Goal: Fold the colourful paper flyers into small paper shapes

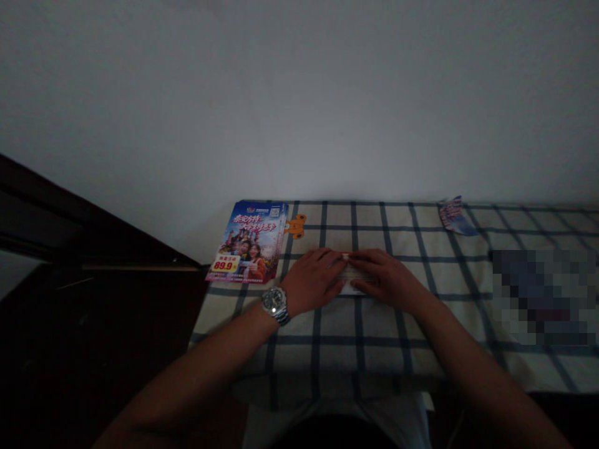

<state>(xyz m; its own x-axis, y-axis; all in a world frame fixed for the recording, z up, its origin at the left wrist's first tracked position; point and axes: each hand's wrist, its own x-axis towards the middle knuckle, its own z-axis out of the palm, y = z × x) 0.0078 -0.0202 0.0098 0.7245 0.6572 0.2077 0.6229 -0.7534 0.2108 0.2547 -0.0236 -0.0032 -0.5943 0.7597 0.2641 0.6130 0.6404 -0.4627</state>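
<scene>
Between my hands a small sheet of paper, apparently a leaflet, lies on the checked cloth, pale side up with a reddish strip at its far edge. My left hand, with a metal watch at the wrist, presses on its left part, fingers bent. From the other side my right hand grips the right part, and the fingertips of both hands nearly meet at the far edge. Much of the sheet is hidden under the fingers. Left of my left hand lies a stack of printed flyers, blue and pink with a price.
A white and blue checked cloth covers the table against a pale wall. An orange bear figure is beside the stack. A creased flyer piece lies far right, near a pixelated patch. Dark furniture stands left.
</scene>
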